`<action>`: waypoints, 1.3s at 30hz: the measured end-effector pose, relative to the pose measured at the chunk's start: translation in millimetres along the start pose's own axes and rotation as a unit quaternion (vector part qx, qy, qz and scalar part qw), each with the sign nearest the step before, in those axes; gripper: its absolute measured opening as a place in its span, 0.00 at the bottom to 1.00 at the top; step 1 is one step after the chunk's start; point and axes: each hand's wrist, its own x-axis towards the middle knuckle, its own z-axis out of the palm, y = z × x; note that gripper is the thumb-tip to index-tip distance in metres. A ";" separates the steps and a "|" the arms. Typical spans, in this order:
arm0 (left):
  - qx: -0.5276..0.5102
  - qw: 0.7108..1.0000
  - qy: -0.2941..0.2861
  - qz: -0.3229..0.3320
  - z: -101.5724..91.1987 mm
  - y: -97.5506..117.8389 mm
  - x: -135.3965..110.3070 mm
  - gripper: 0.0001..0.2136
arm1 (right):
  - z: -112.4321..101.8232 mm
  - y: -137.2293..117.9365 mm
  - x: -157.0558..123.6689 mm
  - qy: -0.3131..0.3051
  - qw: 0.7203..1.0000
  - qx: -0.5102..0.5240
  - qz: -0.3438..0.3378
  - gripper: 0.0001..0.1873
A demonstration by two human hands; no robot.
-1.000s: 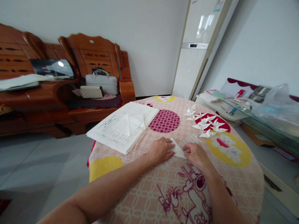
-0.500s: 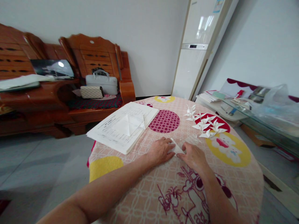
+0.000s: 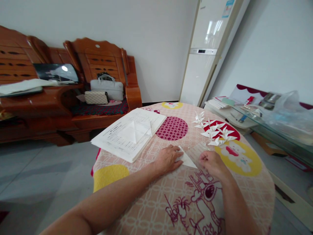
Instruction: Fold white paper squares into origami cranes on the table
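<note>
The right hand (image 3: 212,162) had drawn off the paper (image 3: 188,159), grip curled, any pinch impossible to tell; the left hand (image 3: 168,160), thumb spread, alone pressed it midway between the tabletop's (image 3: 146,215) side edges

A home's living room, as I see it from my remote end, varnished carved-wood chairs (image 3: 97,54), a grey handbag (image 3: 114,93) above a dark patterned seat cushion (image 3: 107,110), a floor-standing air conditioner (image 3: 198,76), a cartoon-print tablecloth (image 3: 146,204), pale walls (image 3: 158,49), grey floor tiles (image 3: 56,169)
</note>
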 end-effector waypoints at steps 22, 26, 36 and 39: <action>-0.172 0.984 -0.038 0.031 -6.5 -32.1 -0.8 0.22 | 42.3 -23.7 6.6 -0.032 0.991 0.081 -0.099 0.17; -0.211 0.975 -0.048 0.044 -12.6 -49.0 -3.2 0.24 | 40.7 -25.2 5.0 -0.032 0.992 0.079 -0.090 0.17; -0.315 0.932 -0.154 0.095 -32.8 -81.9 -6.8 0.35 | 40.7 -25.1 3.8 -0.035 0.992 0.092 -0.079 0.17; -0.335 0.928 -0.136 0.088 -34.2 -89.4 -8.9 0.31 | 41.3 -24.5 5.2 -0.035 0.992 0.085 -0.083 0.18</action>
